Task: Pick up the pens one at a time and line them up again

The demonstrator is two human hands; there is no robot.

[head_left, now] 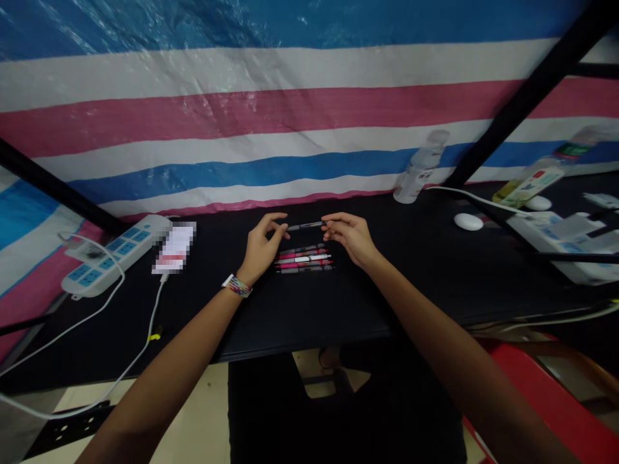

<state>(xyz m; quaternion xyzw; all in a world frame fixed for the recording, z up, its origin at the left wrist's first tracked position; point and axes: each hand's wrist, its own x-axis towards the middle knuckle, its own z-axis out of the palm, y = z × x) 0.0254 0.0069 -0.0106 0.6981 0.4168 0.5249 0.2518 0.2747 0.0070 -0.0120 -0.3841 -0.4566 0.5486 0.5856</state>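
Between left hand (261,248) and right hand (353,238), one pen (305,225)

Dark pen (306,225), nearly level, beyond a row of pens (309,259), pink, white and dark, lying roughly parallel

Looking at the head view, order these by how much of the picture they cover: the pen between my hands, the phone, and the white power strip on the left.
1. Power strip, clearly largest
2. Phone
3. Pen, a thin sliver
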